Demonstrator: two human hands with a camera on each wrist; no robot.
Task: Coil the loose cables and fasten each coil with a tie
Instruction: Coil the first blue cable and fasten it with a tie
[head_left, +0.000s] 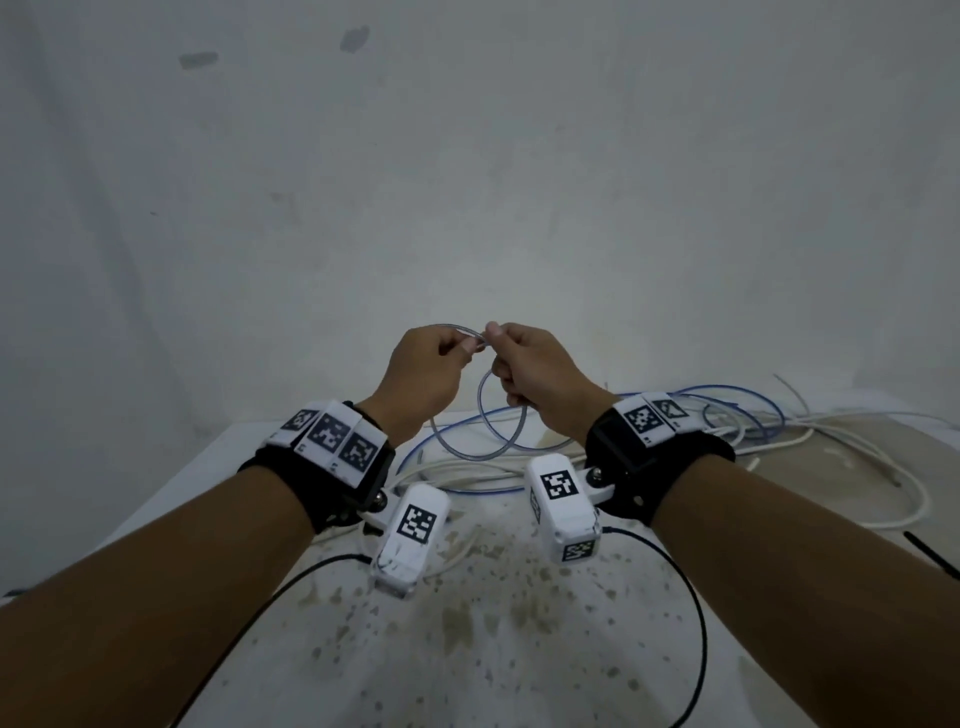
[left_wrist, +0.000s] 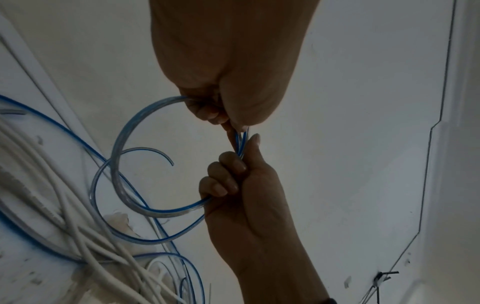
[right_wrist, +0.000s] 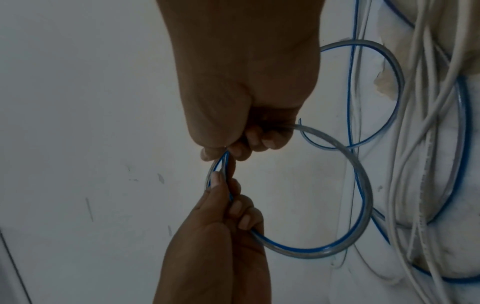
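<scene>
Cable loop between both hands' fingers

Stained white table; white cables & blue-striped cables tangled at back-right.

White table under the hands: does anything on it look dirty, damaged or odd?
Yes. The white table top is speckled with brownish stains near the front edge, below both wrists. Farther back, loose white cables lie tangled.

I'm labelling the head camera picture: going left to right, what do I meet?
left hand → clear blue-striped cable pinched between both hands → right hand → pile of white and blue cables → black tie at the table's right edge.
</scene>
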